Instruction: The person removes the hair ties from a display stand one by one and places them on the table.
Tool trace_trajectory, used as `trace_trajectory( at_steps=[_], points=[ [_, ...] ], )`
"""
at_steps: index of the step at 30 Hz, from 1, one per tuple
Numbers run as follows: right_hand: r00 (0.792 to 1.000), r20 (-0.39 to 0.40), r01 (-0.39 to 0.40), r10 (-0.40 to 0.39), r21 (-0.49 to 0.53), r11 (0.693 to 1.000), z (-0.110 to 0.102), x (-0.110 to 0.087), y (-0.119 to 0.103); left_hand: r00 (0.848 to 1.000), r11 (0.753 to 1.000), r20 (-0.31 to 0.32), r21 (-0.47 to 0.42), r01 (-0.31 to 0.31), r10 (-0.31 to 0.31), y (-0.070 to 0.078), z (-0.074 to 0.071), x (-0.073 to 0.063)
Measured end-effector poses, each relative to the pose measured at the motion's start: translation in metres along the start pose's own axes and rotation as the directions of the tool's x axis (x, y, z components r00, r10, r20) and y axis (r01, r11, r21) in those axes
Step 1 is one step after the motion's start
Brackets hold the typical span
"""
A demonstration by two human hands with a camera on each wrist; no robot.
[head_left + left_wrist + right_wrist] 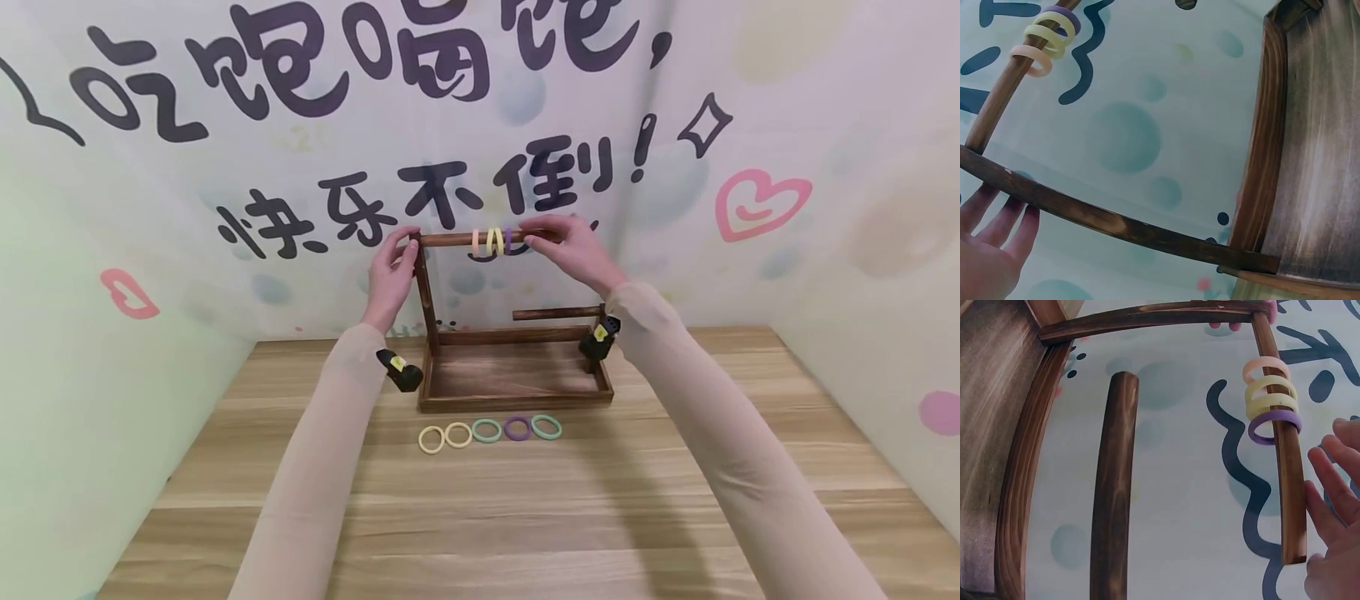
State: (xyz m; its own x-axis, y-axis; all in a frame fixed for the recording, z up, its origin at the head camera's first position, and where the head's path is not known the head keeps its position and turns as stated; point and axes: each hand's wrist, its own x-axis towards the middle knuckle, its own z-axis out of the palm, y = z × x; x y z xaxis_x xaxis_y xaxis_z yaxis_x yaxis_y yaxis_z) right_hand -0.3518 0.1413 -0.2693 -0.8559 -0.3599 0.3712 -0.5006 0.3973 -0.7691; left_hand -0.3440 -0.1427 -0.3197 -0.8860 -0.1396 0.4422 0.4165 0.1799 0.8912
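Observation:
A dark wooden rack [517, 404] has a tall left post [1110, 224] with a horizontal rod [447, 240] at its top. On the rod hang a peach ring [1266, 361], two pale yellow rings [1272, 384] and a purple ring [1254, 432]. My left hand [392, 275] holds the top of the post, its fingers reaching behind it. Close by the rod's free end is my right hand [573, 250], fingers extended and no ring held; contact with the rod cannot be made out.
In front of the rack, a row on the wood-grain table [480, 533] has two yellow rings [459, 424], two green rings [487, 420] and a purple ring [507, 430]. A lower rod [1113, 487] juts leftward from the rack's short right post. A printed wall [300, 183] stands behind.

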Motion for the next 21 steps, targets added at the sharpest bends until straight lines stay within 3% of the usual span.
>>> trace_trajectory(
  at_steps=[6,13,21],
  points=[
    [0.999,-0.03,-0.014,0.013,-0.037,0.999,0.011,0.01,-0.004,0.999,1.0,-0.037,0.004,-0.007,0.008,-0.001,0.002,0.004],
    [0.995,-0.099,-0.01,-0.006,-0.16,0.987,0.023,0.016,0.002,0.995,0.999,-0.096,-0.032,-0.005,0.002,-0.001,0.008,0.004],
    [0.988,-0.151,-0.015,-0.022,-0.243,0.97,0.031,0.016,0.004,0.995,0.999,-0.102,-0.038,0.017,-0.02,0.0,0.01,0.004]
  ],
)
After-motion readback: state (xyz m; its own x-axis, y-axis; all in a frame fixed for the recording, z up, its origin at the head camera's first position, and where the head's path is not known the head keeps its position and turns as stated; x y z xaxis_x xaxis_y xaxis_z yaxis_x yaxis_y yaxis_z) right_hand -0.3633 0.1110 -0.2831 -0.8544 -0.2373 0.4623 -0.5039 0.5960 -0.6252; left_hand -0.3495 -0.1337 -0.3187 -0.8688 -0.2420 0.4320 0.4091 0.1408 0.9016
